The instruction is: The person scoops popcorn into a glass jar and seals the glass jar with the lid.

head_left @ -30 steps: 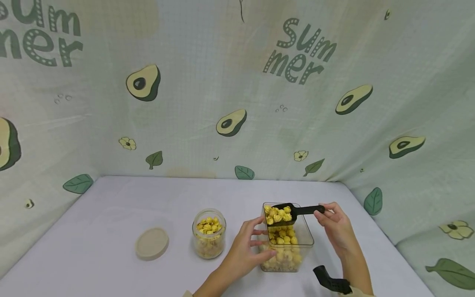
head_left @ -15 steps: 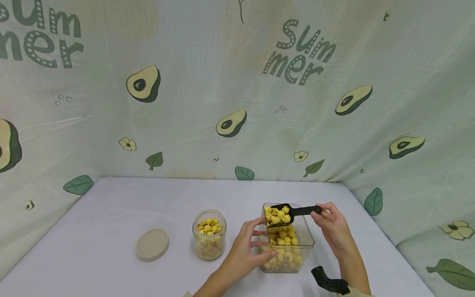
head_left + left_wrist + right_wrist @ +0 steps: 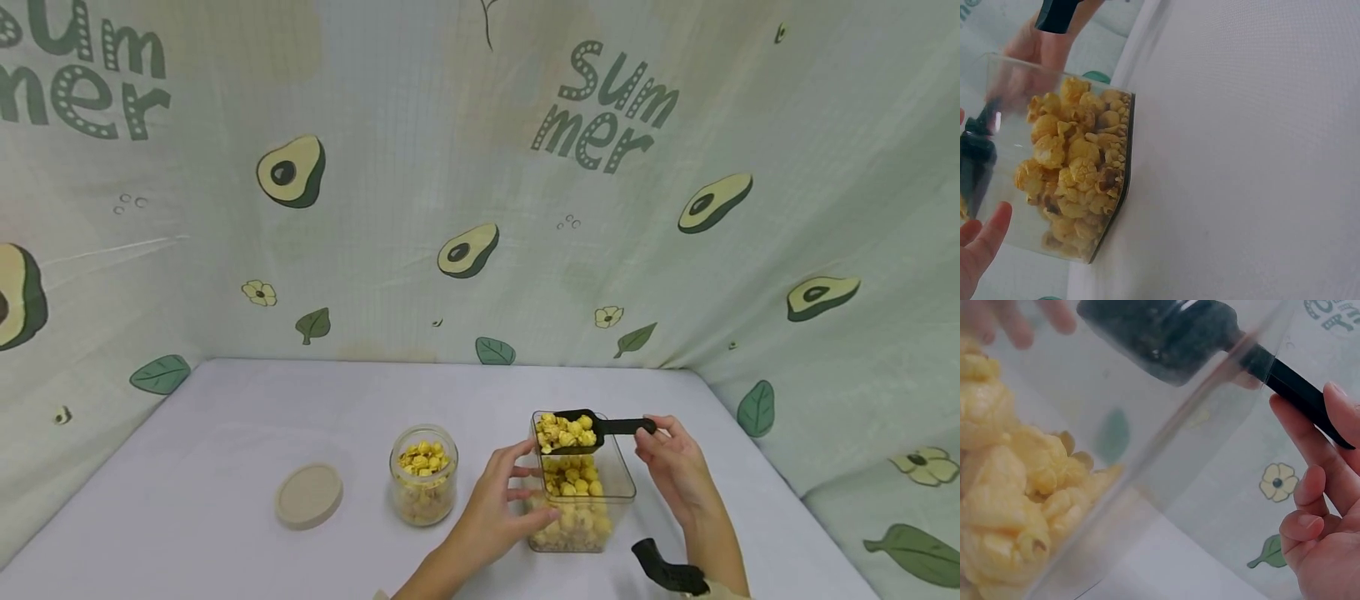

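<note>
A clear rectangular container (image 3: 618, 475) with yellow popcorn (image 3: 1075, 162) in its lower part stands upright at the right of the table. My left hand (image 3: 497, 510) holds its left side, thumb in front and fingers along the wall. Above the popcorn, at the container's mouth, a black scoop (image 3: 626, 427) carries a heap of popcorn (image 3: 564, 432). My right hand (image 3: 681, 467) pinches the end of its handle between thumb and fingers. Seen from the right wrist, the scoop's dark underside (image 3: 1166, 337) shows through the clear wall.
Left of the container stands a round glass jar (image 3: 423, 500) holding popcorn, without a lid on it. Farther left a round beige lid (image 3: 308, 497) lies flat on the white table (image 3: 225, 450). A cloth wall (image 3: 375, 167) printed with avocados rises behind and beside the table.
The scoop has shifted slightly, and its handle now lies more level. My right hand moved a little left, then back right with it. My left hand and the container have stayed in place.
</note>
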{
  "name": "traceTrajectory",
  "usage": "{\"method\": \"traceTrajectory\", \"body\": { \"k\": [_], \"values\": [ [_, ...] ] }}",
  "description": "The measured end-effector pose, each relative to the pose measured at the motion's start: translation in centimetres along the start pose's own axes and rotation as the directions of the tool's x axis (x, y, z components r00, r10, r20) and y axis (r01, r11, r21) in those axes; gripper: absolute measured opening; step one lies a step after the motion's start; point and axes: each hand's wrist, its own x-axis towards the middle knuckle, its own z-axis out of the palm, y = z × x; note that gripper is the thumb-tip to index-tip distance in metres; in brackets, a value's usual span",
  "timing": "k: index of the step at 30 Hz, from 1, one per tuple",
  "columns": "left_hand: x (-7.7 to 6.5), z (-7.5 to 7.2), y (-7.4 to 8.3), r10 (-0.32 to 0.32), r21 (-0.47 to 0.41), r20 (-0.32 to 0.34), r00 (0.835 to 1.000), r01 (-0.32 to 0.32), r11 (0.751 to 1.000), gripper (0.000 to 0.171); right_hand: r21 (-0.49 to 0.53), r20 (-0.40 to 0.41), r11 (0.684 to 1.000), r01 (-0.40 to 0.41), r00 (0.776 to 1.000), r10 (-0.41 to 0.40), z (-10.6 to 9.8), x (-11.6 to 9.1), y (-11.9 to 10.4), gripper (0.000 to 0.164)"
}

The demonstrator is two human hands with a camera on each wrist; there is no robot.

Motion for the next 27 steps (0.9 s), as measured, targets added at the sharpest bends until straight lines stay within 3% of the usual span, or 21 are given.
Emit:
{"method": "traceTrajectory", "body": {
  "k": [7,18,27],
  "values": [
    [-0.2,-0.1,0.2,0.008,-0.002,-0.004,1.0,-0.008,1.0,0.075,0.034,-0.018,0.999,-0.025,1.0,0.025,-0.1,-0.1,-0.2,0.027],
    [-0.1,-0.1,0.5,-0.02,-0.013,0.003,1.0,0.02,1.0,0.075,0.159,0.066,0.987,0.026,0.997,-0.037,-0.4,-0.2,-0.7,0.028],
    [-0.1,-0.1,0.4,-0.018,-0.013,-0.006,1.0,0.018,1.0,0.074,0.129,0.029,0.991,0.037,0.999,-0.041,0.3,-0.2,-1.7,0.025]
  ]
}}
